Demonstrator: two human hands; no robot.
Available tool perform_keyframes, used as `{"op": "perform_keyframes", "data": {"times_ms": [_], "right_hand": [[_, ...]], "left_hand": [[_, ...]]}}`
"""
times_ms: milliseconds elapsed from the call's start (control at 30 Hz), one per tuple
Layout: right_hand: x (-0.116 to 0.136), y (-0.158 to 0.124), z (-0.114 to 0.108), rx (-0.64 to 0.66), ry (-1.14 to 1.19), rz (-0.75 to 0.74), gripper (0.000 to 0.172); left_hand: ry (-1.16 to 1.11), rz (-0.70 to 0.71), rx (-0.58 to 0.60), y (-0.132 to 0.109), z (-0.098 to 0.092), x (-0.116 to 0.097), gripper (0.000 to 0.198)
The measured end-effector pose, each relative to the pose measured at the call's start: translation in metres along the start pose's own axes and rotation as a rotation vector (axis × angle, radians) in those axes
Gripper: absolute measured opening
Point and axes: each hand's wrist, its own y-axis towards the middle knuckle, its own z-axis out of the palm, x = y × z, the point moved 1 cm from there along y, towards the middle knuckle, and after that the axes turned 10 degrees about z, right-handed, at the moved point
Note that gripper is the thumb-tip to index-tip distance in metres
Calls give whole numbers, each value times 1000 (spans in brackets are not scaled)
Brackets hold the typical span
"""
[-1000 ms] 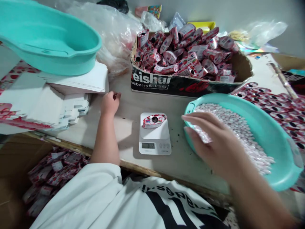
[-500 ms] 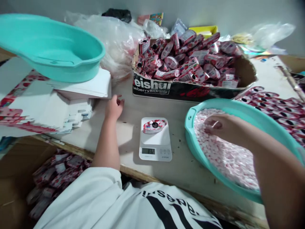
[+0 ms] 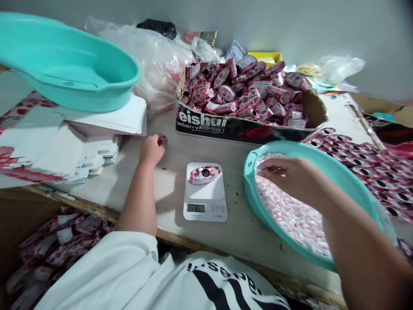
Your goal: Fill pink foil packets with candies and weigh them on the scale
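My right hand (image 3: pixel 282 170) hovers over the near-left part of a turquoise basin (image 3: pixel 250 183) filled with small pale pink and white candies (image 3: pixel 292 215). Its thumb and fingers are pinched together; what lies between them is hidden. Left of the basin is a white kitchen scale (image 3: pixel 204 198) with digits on its display. One red-and-white oval packet (image 3: pixel 213 173) with a dark round hole lies on the scale, a small white piece on its top. My left hand (image 3: pixel 153 148) rests on the table left of the scale, fingers curled in, nothing seen in them.
Behind the scale stands a black carton (image 3: pixel 251 135) heaped with similar packets. More packets (image 3: pixel 364 172) stand in rows at right. At left, another turquoise basin (image 3: pixel 97 97) sits on stacked white card (image 3: pixel 129 122). A floor box below holds more packets (image 3: pixel 64 234).
My right hand has risen slightly from the candies, its fingers pinched. My left hand's fingers have curled in more. The view has shifted a little to the right.
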Motion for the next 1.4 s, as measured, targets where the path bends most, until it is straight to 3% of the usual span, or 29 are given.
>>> {"op": "perform_keyframes", "data": {"times_ms": [200,333,567,967,1400], "right_hand": [[84,11,7,103,4,-167,18],[108,27,28,153,11,-260,15],[103,30,52,167,3,-283,16],[94,22,39,53,247,-310,17],[92,26,46,126,371,-280,19]], "left_hand": [[-7,14,-31,0,0,1,28],[3,16,-66,1,0,3,24],[-16,32,-76,2,2,6,23],[-21,40,-31,1,3,4,26],[-17,44,-8,1,3,7,28]]}}
